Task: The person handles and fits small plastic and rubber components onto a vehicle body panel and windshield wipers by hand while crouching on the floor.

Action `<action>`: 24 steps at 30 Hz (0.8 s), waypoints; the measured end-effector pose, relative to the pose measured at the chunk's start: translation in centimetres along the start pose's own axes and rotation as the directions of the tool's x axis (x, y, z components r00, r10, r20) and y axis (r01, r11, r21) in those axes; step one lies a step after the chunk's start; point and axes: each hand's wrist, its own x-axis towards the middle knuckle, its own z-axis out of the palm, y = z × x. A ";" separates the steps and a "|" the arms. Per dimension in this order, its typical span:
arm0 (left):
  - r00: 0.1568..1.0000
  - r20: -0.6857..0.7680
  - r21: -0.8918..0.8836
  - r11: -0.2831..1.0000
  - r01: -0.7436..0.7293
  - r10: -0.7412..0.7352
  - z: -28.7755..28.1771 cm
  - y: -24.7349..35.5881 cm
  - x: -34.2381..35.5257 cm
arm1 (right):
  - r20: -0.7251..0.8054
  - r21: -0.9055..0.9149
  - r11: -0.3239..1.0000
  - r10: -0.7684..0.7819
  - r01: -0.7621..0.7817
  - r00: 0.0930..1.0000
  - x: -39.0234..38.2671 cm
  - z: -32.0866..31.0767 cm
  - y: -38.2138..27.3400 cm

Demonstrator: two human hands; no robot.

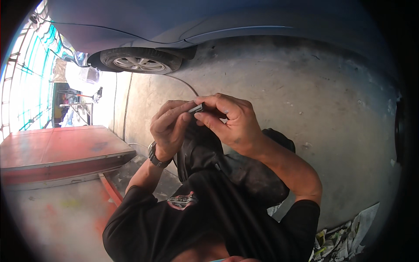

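Note:
Between my two hands is a small, flat, dark grey piece (198, 108) with a lighter edge; its exact kind does not show. My left hand (169, 124) pinches it from the left with thumb and fingers, a dark watch on that wrist. From the right, my right hand (233, 118) is closed on the other end, thumb below and fingers above. The hands nearly meet over my dark trousers. Part of the piece is hidden under the fingertips.
Ahead stands a blue-grey car (244, 22) with a silver-rimmed wheel (142, 63). To the left is a red-topped metal cabinet or bench (61, 146). A hose (185, 83) crosses the concrete floor (314, 105). Crumpled newspaper (349, 236) lies at the lower right.

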 end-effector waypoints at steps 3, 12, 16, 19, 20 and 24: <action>1.000 0.013 0.036 0.999 -0.013 0.012 -0.1 0.2 0.0 | 0.000 0.041 0.999 0.029 -0.029 1.000 -0.1 -0.1 -0.2; 0.993 0.076 0.100 0.990 -0.095 0.087 -0.4 -0.2 0.7 | 0.004 0.132 0.987 0.090 -0.090 0.996 -0.2 -0.3 0.0; 0.993 0.092 0.109 0.990 -0.085 0.075 -0.4 -0.4 0.8 | 0.008 0.174 0.980 0.097 -0.097 0.995 -0.1 -0.3 0.0; 0.993 0.098 0.091 0.993 -0.079 0.070 -0.3 -0.8 0.8 | 0.005 0.116 0.992 0.048 -0.049 0.999 -0.1 -0.3 0.1; 0.993 0.099 0.082 0.994 -0.079 0.070 -0.3 -0.9 0.8 | 0.003 0.087 0.996 0.024 -0.024 1.000 -0.1 -0.3 0.2; 0.997 0.063 0.070 0.996 -0.057 0.053 0.0 -1.4 0.5 | -0.009 0.068 0.998 -0.013 0.013 1.000 0.0 -0.2 0.5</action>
